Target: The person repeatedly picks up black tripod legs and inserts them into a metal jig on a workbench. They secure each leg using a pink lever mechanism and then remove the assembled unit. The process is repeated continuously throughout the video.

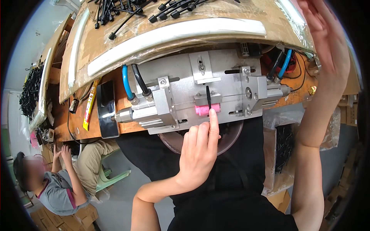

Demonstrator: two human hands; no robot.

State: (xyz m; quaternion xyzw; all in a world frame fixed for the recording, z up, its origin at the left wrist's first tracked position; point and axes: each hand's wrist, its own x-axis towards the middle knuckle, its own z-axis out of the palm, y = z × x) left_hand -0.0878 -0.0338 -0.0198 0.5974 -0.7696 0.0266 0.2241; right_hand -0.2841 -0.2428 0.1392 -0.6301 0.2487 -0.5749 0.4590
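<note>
Touching pink cylinder (202, 110) — left fingers (192, 135) curled, index (213, 125) straight, right hand (329, 42) cropped, holds unclear

In front of the torso (235, 210), pointing forward with the left hand (198, 152), back upward, index straight and other fingers (189, 139) bent. To the right of the torso, reaching far ahead with the right hand (322, 36), elbow (309, 143) slightly bent.

Slim black piece (208, 95), near end at bright pink block (201, 110)
</note>
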